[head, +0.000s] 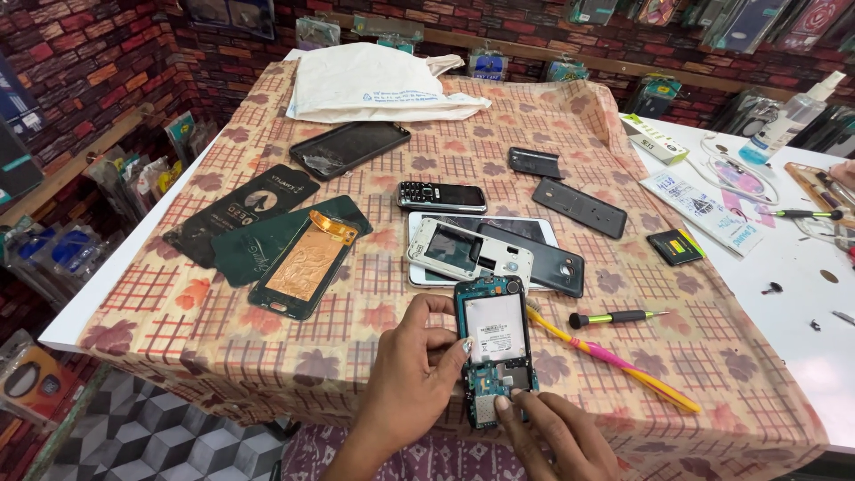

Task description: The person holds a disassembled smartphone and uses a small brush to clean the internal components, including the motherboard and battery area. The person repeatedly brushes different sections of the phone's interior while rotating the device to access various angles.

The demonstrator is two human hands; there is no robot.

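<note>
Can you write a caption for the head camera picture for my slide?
Two hands hold an opened phone over a patterned cloth strewn with phone parts.

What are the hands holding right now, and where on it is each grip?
An opened phone body with its circuit board bare. The left hand grips its left long edge; the right hand pinches the bottom end.
</note>
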